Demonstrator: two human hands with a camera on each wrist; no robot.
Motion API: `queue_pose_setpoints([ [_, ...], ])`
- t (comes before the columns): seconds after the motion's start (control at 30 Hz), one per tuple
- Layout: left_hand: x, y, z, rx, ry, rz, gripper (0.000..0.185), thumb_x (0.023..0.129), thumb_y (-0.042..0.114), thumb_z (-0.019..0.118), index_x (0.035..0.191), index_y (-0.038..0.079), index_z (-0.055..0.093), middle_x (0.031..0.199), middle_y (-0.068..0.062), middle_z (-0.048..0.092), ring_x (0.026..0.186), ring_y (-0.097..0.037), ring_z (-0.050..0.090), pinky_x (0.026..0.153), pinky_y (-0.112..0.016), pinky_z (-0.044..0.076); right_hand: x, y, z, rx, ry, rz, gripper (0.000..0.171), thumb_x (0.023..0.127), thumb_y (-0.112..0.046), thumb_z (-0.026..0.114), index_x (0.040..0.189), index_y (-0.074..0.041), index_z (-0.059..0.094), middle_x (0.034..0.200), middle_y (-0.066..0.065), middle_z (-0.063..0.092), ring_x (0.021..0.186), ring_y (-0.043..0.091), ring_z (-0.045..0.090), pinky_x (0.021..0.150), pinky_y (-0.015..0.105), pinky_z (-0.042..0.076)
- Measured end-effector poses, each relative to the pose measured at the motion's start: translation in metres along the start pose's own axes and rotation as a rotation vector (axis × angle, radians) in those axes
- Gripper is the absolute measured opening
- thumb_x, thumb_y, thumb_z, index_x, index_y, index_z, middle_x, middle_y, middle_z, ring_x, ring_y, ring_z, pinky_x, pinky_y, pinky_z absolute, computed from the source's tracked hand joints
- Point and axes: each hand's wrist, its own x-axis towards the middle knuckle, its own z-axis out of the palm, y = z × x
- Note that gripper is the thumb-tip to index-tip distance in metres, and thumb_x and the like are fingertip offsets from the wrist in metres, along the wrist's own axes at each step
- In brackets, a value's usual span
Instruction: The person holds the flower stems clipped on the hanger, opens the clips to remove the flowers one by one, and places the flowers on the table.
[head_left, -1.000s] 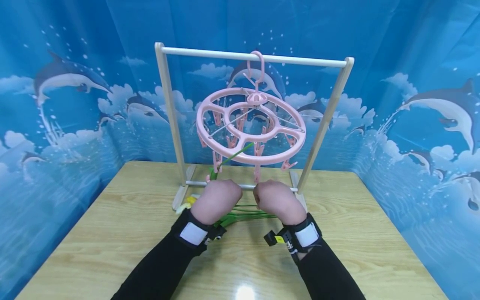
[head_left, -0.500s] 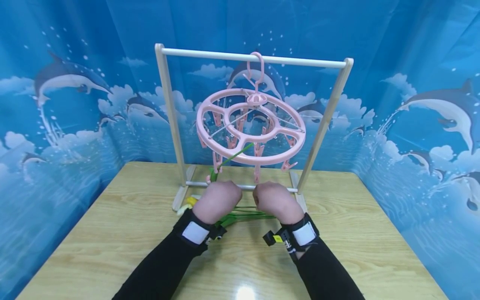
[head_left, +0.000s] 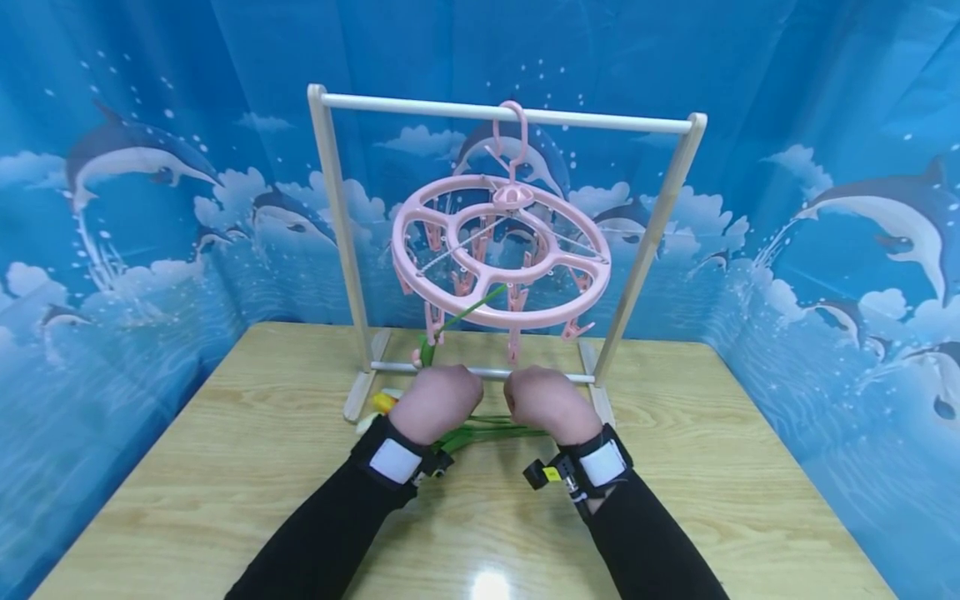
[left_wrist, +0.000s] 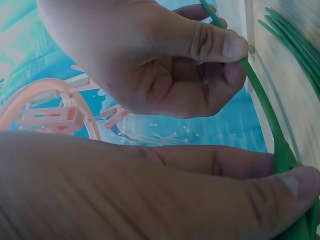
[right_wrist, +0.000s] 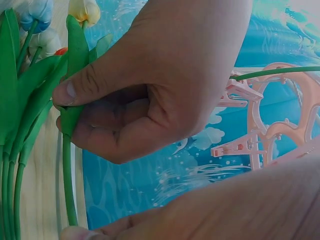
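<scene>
My left hand (head_left: 438, 404) pinches a green artificial tulip (right_wrist: 70, 170) at the base of its leaf, thumb against fingers. Further along the stem, my right hand (head_left: 551, 404) holds it between thumb and fingertips, as the left wrist view shows (left_wrist: 265, 107). Both hands are close together in front of the rack's lower bar. Above them hangs a round pink clip hanger (head_left: 502, 312) with several clothespegs. One tulip (head_left: 427, 352) dangles from it at the left, its green stem reaching up to a peg. In the head view my hands hide much of the held tulip.
A wooden rack (head_left: 343, 225) with a white top bar (head_left: 420, 107) carries the hanger. More tulips (head_left: 487, 433) lie on the wooden table (head_left: 225, 483), partly behind my hands; their white, blue and yellow heads show in the right wrist view. A dolphin-print curtain (head_left: 150, 275) surrounds the table.
Both hands have sunk very slightly toward the table, still gripping the tulip. The hanger and the tulip on it look unchanged.
</scene>
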Motion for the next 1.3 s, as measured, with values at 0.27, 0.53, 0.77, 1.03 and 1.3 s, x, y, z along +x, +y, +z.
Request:
queue_pose_setpoints([
  [0.27, 0.003, -0.001, 0.005, -0.134, -0.082, -0.008, 0.051, 0.100, 0.007, 0.070, 0.059, 0.019, 0.043, 0.057, 0.008, 0.034, 0.051, -0.007, 0.030, 0.043, -0.022, 0.023, 0.001, 0.001, 0.004, 0.027, -0.015, -0.005, 0.034, 0.094, -0.004, 0.078, 0.069, -0.015, 0.057, 0.065, -0.004, 0.048, 0.060, 0.015, 0.044, 0.057, 0.029, 0.038],
  [0.53, 0.006, -0.001, 0.008, -0.199, -0.171, -0.017, 0.051, 0.102, 0.007, 0.070, 0.059, 0.019, 0.045, 0.057, 0.008, 0.033, 0.051, -0.008, 0.030, 0.046, -0.022, 0.023, 0.005, 0.002, 0.007, 0.030, -0.048, 0.019, 0.028, 0.094, -0.012, 0.084, 0.076, -0.014, 0.063, 0.071, -0.001, 0.059, 0.064, 0.017, 0.054, 0.063, 0.031, 0.046],
  [0.77, 0.006, -0.001, 0.013, -0.191, -0.127, 0.024, 0.054, 0.099, 0.003, 0.070, 0.058, 0.019, 0.039, 0.057, 0.008, 0.028, 0.050, -0.008, 0.025, 0.048, -0.021, 0.017, 0.009, 0.004, 0.010, 0.033, -0.061, 0.041, 0.028, 0.093, -0.012, 0.085, 0.076, -0.014, 0.062, 0.072, -0.001, 0.059, 0.065, 0.017, 0.054, 0.063, 0.031, 0.046],
  [1.03, 0.012, -0.001, 0.018, -0.326, -0.281, -0.024, 0.043, 0.096, -0.001, 0.073, 0.064, 0.017, 0.049, 0.057, 0.008, 0.035, 0.050, -0.009, 0.031, 0.049, -0.023, 0.026, 0.014, 0.007, 0.012, 0.058, -0.107, 0.071, 0.026, 0.092, -0.014, 0.086, 0.081, -0.014, 0.063, 0.077, 0.000, 0.064, 0.069, 0.018, 0.059, 0.066, 0.033, 0.049],
  [1.3, 0.013, -0.001, 0.023, -0.307, -0.303, -0.020, 0.048, 0.096, -0.001, 0.071, 0.060, 0.018, 0.045, 0.054, 0.008, 0.030, 0.047, -0.008, 0.027, 0.046, -0.022, 0.022, 0.015, 0.007, 0.015, 0.060, -0.119, 0.082, 0.026, 0.094, -0.016, 0.086, 0.083, -0.014, 0.063, 0.077, 0.001, 0.064, 0.069, 0.018, 0.059, 0.066, 0.033, 0.049],
])
